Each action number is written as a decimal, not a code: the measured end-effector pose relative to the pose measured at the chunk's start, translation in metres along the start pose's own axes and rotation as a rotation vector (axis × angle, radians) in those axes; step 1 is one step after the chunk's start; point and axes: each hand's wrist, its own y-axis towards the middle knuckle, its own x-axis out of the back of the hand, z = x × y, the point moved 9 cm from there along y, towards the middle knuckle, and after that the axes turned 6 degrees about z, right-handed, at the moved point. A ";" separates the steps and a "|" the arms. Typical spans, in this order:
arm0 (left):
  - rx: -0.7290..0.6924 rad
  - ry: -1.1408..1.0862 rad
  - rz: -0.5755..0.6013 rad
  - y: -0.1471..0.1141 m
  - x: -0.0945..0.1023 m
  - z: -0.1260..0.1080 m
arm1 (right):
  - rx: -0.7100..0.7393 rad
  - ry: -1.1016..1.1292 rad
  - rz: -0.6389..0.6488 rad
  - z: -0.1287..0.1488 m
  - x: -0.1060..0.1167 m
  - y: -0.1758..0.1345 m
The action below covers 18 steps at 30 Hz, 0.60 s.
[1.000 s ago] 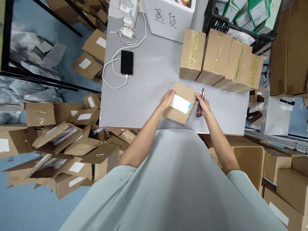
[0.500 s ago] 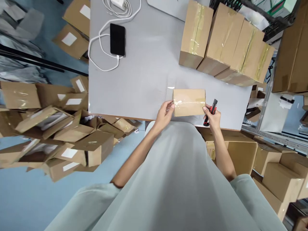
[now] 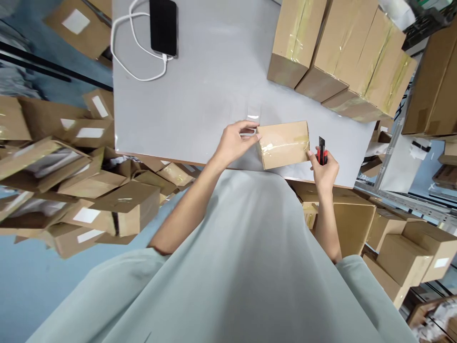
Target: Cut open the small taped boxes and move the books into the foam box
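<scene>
A small taped cardboard box [image 3: 283, 145] sits slightly tilted at the front edge of the grey table [image 3: 200, 109]. Clear tape runs across its upper face. My left hand [image 3: 235, 141] is at the box's left end, its thumb and fingers apart, the tips at or just touching the corner. A red and black utility knife [image 3: 322, 152] is gripped in my right hand [image 3: 325, 171], blade end pointing away from me. The thumb of that hand rests against the box's right end.
Several taped boxes [image 3: 342, 52] stand in a row at the back right. A black phone [image 3: 163, 27] with a white cable [image 3: 137, 76] lies at the back left. Opened cartons [image 3: 117, 200] are heaped on the floor at left; more boxes [image 3: 403, 257] are stacked at right.
The box has turned slightly, its right end swinging away from me. My left hand's fingers have spread at its end, and the knife now points more upright in my right hand.
</scene>
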 end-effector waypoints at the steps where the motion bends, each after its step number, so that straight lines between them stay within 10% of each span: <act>1: 0.005 0.002 0.002 0.002 0.000 0.002 | 0.011 -0.068 -0.020 0.008 0.005 -0.008; 9: 0.036 -0.079 -0.010 0.015 -0.002 0.016 | 0.173 -0.219 0.353 0.077 -0.051 -0.061; 18: 0.069 -0.056 0.117 0.017 0.001 -0.015 | 0.127 -0.396 0.412 0.110 -0.090 -0.069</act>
